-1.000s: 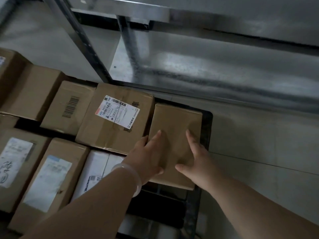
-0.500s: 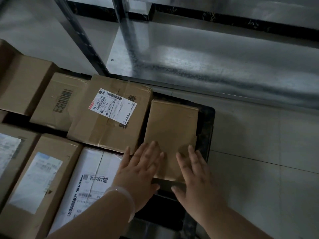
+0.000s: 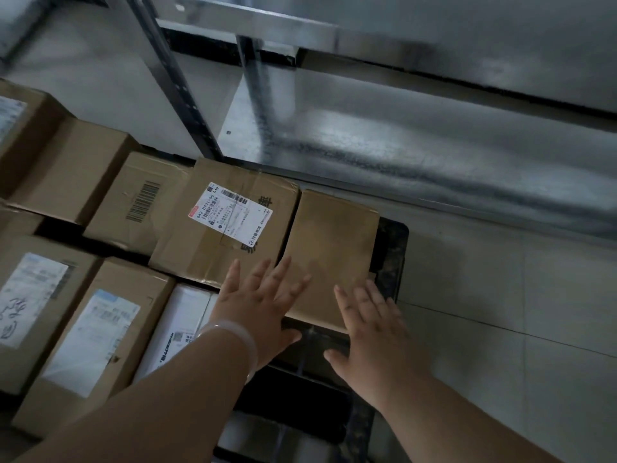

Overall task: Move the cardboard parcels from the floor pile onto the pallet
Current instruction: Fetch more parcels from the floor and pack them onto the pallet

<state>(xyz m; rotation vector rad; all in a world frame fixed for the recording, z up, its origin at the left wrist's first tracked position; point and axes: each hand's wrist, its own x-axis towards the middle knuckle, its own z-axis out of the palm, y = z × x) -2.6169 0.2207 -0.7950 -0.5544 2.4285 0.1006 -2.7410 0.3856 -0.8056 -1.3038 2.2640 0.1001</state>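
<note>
Several parcels (image 3: 227, 248) on pallet (image 3: 392, 248), plain parcel (image 3: 330, 242) rightmost

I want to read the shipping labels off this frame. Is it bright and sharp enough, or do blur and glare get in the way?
Head view: dim; the white label on the middle parcel shows large digits, its fine print too soft; the left hand and right hand are motion-blurred; the metal shelf carries a sheen.
</note>
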